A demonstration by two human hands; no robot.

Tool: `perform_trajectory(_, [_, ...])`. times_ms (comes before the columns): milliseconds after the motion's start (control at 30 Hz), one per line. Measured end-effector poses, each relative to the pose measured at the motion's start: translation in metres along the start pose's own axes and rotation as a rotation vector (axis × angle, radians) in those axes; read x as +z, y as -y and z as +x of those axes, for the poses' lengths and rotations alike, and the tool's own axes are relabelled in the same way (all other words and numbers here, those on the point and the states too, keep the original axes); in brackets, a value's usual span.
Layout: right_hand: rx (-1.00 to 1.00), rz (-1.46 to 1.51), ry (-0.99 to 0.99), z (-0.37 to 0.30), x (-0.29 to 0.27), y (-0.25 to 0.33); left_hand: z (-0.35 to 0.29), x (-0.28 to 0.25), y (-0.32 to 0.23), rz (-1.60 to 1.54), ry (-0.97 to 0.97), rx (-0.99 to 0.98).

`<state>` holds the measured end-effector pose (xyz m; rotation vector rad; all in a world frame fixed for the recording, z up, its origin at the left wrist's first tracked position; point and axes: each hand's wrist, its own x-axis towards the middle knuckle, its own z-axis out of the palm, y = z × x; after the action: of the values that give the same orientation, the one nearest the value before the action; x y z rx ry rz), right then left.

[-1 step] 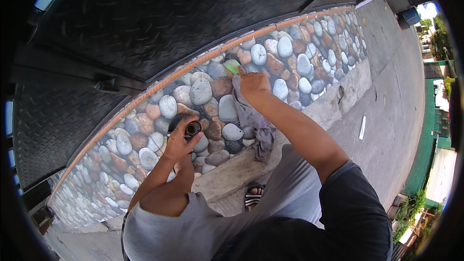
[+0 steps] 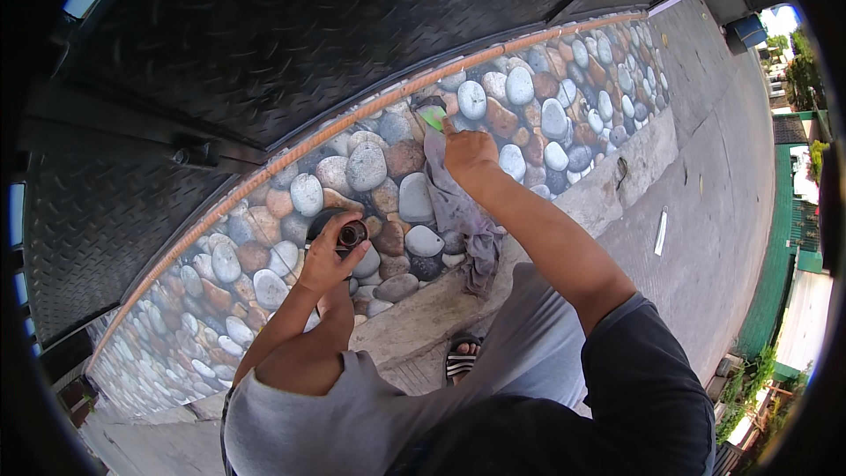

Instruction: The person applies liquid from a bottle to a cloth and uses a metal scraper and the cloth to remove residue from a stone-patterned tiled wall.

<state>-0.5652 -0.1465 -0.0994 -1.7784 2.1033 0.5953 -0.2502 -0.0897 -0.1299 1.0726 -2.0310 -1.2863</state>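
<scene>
In my left hand (image 2: 326, 263) is a small dark brown bottle (image 2: 353, 234), its round mouth uncovered and facing up; my fingers and thumb curl round it. My right hand (image 2: 469, 155) reaches farther out, closed, its fingers at a small flat bright green piece (image 2: 433, 116), perhaps a scrub pad. It presses against the pebble-patterned surface (image 2: 520, 85). A crumpled grey rag (image 2: 454, 203) trails from beside that hand toward me, lying over the stones and down to the concrete edge. Whether my right fingers also hold the rag is hidden.
A black tread-plate metal gate (image 2: 282, 44) rises behind the stones, with an orange-brown ribbed bar (image 2: 352, 113) along its foot. A concrete kerb (image 2: 617, 178) borders the near side. My sandalled foot (image 2: 463, 356) stands below. A white strip (image 2: 661, 232) lies on the pavement.
My right hand and the green piece have shifted slightly to the right. My left hand and the bottle have stayed in place.
</scene>
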Motion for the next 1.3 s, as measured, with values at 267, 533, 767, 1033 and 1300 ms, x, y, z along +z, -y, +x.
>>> perform_trajectory(267, [0.085,0.011,-0.02,0.011,0.008,-0.017,0.002,0.002,0.004,0.012,0.001,0.034])
perform_trajectory(533, [0.162,0.015,0.056,-0.008,0.022,-0.048,0.003,0.002,-0.001,0.015,-0.002,0.023])
perform_trajectory(767, [0.161,0.041,0.069,-0.016,0.031,-0.048,0.004,0.001,0.003,0.039,0.012,0.008])
perform_trajectory(1033, [0.16,0.031,0.034,0.006,0.027,-0.062,0.007,0.006,0.003,0.017,0.016,-0.006])
perform_trajectory(1300, [0.179,0.053,0.065,-0.003,0.023,-0.065,0.008,0.005,-0.002,0.04,0.031,0.028])
